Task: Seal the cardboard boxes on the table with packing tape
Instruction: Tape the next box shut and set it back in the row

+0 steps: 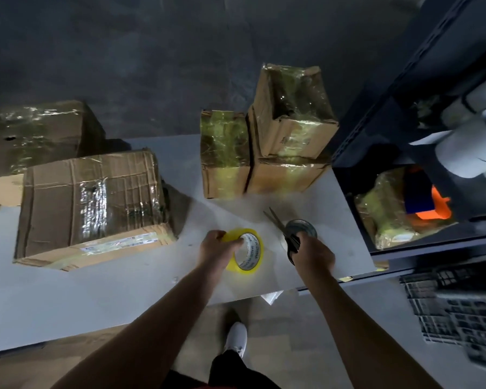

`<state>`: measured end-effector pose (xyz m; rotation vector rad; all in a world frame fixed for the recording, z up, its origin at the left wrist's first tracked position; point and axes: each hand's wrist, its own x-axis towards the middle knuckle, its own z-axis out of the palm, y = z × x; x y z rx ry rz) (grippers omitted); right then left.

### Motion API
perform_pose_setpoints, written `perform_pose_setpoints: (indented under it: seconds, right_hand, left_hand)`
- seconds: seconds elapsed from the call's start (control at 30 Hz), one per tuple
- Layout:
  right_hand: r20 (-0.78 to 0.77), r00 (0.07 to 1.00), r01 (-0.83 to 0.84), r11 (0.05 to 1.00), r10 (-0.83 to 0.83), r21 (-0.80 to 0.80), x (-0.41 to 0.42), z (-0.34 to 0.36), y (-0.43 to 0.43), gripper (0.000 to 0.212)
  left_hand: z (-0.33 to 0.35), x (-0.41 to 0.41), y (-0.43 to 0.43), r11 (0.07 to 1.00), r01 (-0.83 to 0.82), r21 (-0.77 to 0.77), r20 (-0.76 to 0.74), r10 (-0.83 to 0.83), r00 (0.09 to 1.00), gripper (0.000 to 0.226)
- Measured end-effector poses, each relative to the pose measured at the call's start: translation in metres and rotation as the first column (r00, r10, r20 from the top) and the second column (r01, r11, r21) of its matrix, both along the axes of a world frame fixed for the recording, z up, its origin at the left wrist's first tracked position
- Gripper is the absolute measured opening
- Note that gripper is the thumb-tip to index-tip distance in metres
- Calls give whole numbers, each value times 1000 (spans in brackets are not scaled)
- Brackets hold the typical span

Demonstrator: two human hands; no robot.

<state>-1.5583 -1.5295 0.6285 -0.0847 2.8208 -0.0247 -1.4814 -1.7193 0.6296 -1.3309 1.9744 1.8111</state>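
My left hand [219, 246] grips a yellow roll of packing tape [250, 252] just above the white table [96, 293]. My right hand [313, 252] holds black scissors [285, 234], blades apart and pointing away to the upper left. A dark grey tape roll [302, 227] lies on the table right behind the scissors. A large cardboard box [93, 203] with tape across its top sits to the left. A cluster of three tape-covered boxes [267, 153] stands at the back middle, one stacked on top [292, 108].
Another taped box [34, 133] sits at the far left, beside the table's back edge. A dark metal shelf [404, 164] holding wrapped parcels and white bundles stands at the right. A black plastic crate [460, 307] is on the floor at lower right.
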Motion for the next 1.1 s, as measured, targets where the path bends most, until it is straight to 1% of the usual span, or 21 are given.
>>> perform_pose_setpoints:
  seconds: [0.03,0.13,0.23,0.3,0.37,0.43,0.5,0.53,0.6,0.67,0.73,0.8,0.87,0.9,1.0,1.07,1.1]
  right_hand:
    - [9,1000,9,1000,-9,11,-3,1,4,34]
    - [23,999,44,999,-45,30,-10,2,18,36]
    - [12,998,58,998,-58,10,-13,2,29,39]
    - [10,998,64,998,-64,-17,-14,4,34,42]
    - [7,996,88,995,-87,-54,-15,8,38,44]
    - [-16,994,105,988,-107,-112,-12,14,39,44]
    - [-37,993,102,978,-110,-182,-7,20,38,43]
    - [-45,994,89,973,-100,-212,-4,23,35,42]
    - [-49,996,57,964,-72,-258,3,29,27,40]
    - [-23,999,32,956,-41,-293,10,33,12,37]
    - [25,1000,-2,957,10,-290,17,35,-8,38]
    - [50,996,-55,967,70,-250,24,37,-33,36]
    - [63,994,-69,963,88,-259,31,37,-55,32]
    - [64,993,-80,961,100,-263,34,37,-66,29]
    - [83,979,-160,958,184,-237,42,36,-91,26]
    - [136,958,-205,935,252,-289,51,36,-104,31]
    - [167,945,-216,918,282,-332,55,37,-109,35]
  left_hand:
    - [0,-6,5,1000,12,-14,4,-12,1000,47]
    - [-4,-25,23,996,81,-37,8,-81,997,43]
    - [-8,-39,37,997,71,-8,-19,-71,997,39]
    - [-12,-44,41,998,64,11,-26,-64,998,45]
    - [-14,-47,43,996,88,-8,-29,-89,996,56]
    - [-14,-50,44,986,152,-70,-5,-153,988,72]
    - [-12,-51,45,962,224,-158,44,-220,975,80]
    - [-10,-51,46,945,261,-198,75,-251,965,79]
    - [-5,-50,47,919,321,-230,116,-301,946,67]
    - [4,-47,48,924,328,-199,93,-315,945,53]
    - [12,-40,47,932,315,-179,76,-306,949,44]
    - [18,-29,40,952,249,-176,75,-239,968,32]
    - [24,-18,29,967,197,-161,67,-188,980,23]
    - [25,-13,24,973,203,-110,73,-196,978,23]
    - [28,6,10,975,219,-39,54,-217,975,18]
    - [27,16,-3,989,135,-52,36,-134,990,11]
    - [27,20,-10,994,96,-54,35,-94,995,12]
